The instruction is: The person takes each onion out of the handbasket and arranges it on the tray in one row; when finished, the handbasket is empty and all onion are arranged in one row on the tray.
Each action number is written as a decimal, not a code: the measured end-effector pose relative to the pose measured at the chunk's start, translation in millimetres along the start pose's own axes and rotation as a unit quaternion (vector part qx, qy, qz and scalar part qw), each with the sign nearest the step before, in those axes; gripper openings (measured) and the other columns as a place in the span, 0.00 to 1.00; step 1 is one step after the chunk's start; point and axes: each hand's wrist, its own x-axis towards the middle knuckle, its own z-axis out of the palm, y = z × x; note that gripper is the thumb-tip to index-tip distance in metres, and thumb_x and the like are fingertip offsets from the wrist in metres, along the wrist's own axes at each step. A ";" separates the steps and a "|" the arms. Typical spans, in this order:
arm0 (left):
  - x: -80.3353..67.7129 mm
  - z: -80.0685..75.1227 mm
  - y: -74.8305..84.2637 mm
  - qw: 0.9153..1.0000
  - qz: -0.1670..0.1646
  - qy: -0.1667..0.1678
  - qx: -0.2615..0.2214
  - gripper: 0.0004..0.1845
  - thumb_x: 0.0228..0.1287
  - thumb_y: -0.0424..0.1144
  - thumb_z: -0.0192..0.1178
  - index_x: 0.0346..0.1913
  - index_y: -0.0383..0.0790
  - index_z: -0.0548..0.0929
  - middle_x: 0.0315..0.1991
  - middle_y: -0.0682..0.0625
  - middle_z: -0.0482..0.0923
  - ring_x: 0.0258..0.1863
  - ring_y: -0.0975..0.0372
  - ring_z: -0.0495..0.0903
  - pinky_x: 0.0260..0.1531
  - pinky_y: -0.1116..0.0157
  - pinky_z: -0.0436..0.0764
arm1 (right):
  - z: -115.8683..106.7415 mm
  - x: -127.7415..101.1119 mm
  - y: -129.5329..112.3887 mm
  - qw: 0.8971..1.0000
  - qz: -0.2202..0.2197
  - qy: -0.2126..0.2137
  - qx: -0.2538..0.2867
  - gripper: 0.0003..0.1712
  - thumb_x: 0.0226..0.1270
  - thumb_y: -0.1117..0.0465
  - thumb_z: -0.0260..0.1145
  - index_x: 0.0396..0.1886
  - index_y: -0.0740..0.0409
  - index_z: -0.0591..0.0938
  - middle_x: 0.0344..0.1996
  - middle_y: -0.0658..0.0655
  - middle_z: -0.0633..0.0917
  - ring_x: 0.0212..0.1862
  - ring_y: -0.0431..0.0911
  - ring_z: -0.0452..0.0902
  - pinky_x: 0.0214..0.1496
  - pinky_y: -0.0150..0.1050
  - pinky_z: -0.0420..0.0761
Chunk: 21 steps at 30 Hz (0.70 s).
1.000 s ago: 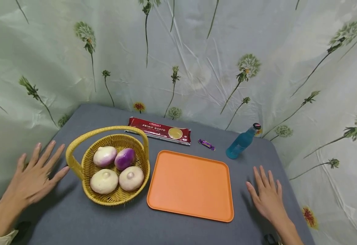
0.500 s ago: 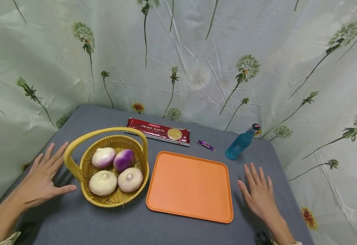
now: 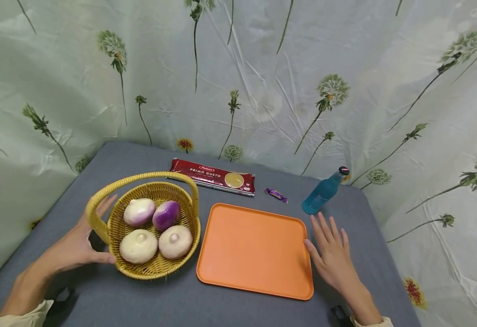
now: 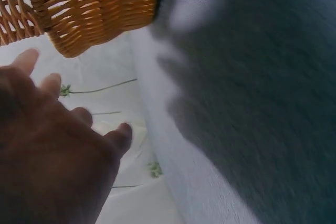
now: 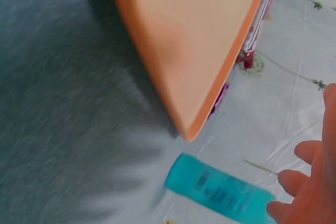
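The basket (image 3: 152, 227) sits in the lower left of the head view on the gray table (image 3: 148, 299), its handle arching from the near-left rim to the far-right rim, so the handle's long axis runs diagonally toward the upper right. Four turnips (image 3: 156, 229) lie inside it — two pale ones nearest the camera, two purple-tinged ones behind. The left hand (image 3: 77, 245) lies at the basket's left side, fingers straight and spread; the thumb reaches along the near-left wall, and the fingertips show behind the handle's lower end. Contact cannot be confirmed from either view. In the left wrist view the left hand (image 4: 50, 156) appears with relaxed, parted fingers, and the basket (image 4: 89, 11) lies in the upper left of that frame, apart from the fingertips. The tray (image 3: 255, 250) occupies the lower centre of the head view, its long axis running near to far, tilted slightly right. The right hand (image 3: 332, 261) lies flat just beside the tray's right edge, fingers straight and slightly spread, holding nothing — the thumb side is nearest the rim. The left hand is the nearer one to the basket; the basket lies to the right of its fingers. A bottle (image 3: 322, 193) leans behind the right hand.
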 end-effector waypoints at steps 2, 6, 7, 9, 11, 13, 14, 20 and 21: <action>2.8 1.1 -0.9 0.999 0.017 -0.008 -0.026 0.76 0.27 0.35 0.84 0.82 0.45 0.45 0.83 0.51 0.32 0.77 0.69 0.29 0.71 0.44 0.29 | 0.4 1.4 -4.5 1.000 -0.012 0.005 0.001 0.40 0.78 0.45 0.56 0.82 0.51 0.54 0.80 0.63 0.55 0.81 0.61 0.38 0.75 0.66 0.37; 7.0 3.0 -2.6 0.998 0.040 -0.021 -0.052 0.74 0.30 0.38 0.84 0.82 0.42 0.45 0.83 0.49 0.32 0.79 0.66 0.30 0.70 0.67 0.30 | 0.3 5.7 -12.9 1.000 -0.028 0.009 0.002 0.40 0.78 0.45 0.55 0.82 0.49 0.53 0.80 0.61 0.54 0.81 0.60 0.38 0.75 0.66 0.38; 7.7 3.0 -2.8 0.997 0.040 -0.024 -0.055 0.73 0.32 0.39 0.83 0.82 0.43 0.45 0.83 0.50 0.32 0.79 0.67 0.30 0.69 0.70 0.31 | 0.3 7.0 -14.8 1.000 -0.030 0.009 0.004 0.40 0.78 0.45 0.55 0.82 0.48 0.53 0.80 0.60 0.53 0.81 0.60 0.38 0.75 0.66 0.38; 9.2 3.2 -3.5 0.997 0.038 -0.030 -0.065 0.71 0.36 0.39 0.82 0.82 0.43 0.45 0.83 0.50 0.30 0.78 0.68 0.31 0.67 0.76 0.35 | 1.0 9.5 -18.8 0.999 -0.033 0.009 0.004 0.40 0.78 0.44 0.55 0.82 0.48 0.53 0.80 0.60 0.53 0.81 0.60 0.38 0.75 0.66 0.39; 9.9 3.9 -4.0 0.996 0.030 -0.038 -0.081 0.69 0.38 0.38 0.81 0.82 0.43 0.44 0.83 0.51 0.29 0.78 0.68 0.31 0.68 0.74 0.35 | 1.4 12.0 -23.2 0.999 -0.038 0.010 0.006 0.40 0.77 0.45 0.56 0.82 0.47 0.53 0.81 0.59 0.53 0.81 0.61 0.39 0.74 0.67 0.40; 10.4 4.7 -4.9 0.994 0.023 -0.048 -0.091 0.68 0.41 0.37 0.80 0.82 0.44 0.44 0.82 0.51 0.27 0.77 0.69 0.31 0.68 0.75 0.35 | 1.3 14.4 -27.9 0.999 -0.043 0.010 0.006 0.40 0.77 0.45 0.56 0.82 0.47 0.53 0.81 0.59 0.52 0.81 0.61 0.39 0.74 0.67 0.42; 10.4 5.3 -5.3 0.994 0.020 -0.052 -0.095 0.68 0.42 0.36 0.79 0.82 0.44 0.43 0.82 0.52 0.26 0.77 0.69 0.31 0.68 0.74 0.35 | 1.1 15.6 -30.4 0.999 -0.047 0.011 0.005 0.40 0.77 0.45 0.56 0.82 0.48 0.54 0.81 0.59 0.52 0.80 0.61 0.40 0.74 0.67 0.42; 9.5 7.3 -8.4 0.993 0.013 -0.058 -0.098 0.67 0.42 0.35 0.78 0.82 0.45 0.43 0.82 0.54 0.26 0.77 0.69 0.30 0.68 0.71 0.31 | 0.1 21.3 -50.0 0.997 -0.073 0.010 0.013 0.39 0.77 0.45 0.55 0.81 0.48 0.55 0.80 0.59 0.54 0.80 0.62 0.41 0.74 0.66 0.43; 9.2 7.4 -8.8 0.993 0.014 -0.059 -0.099 0.68 0.42 0.34 0.78 0.82 0.45 0.43 0.82 0.54 0.27 0.77 0.69 0.30 0.68 0.72 0.32 | 0.2 22.0 -53.6 0.997 -0.079 0.009 0.015 0.39 0.77 0.45 0.56 0.82 0.47 0.54 0.80 0.59 0.54 0.80 0.61 0.41 0.74 0.66 0.43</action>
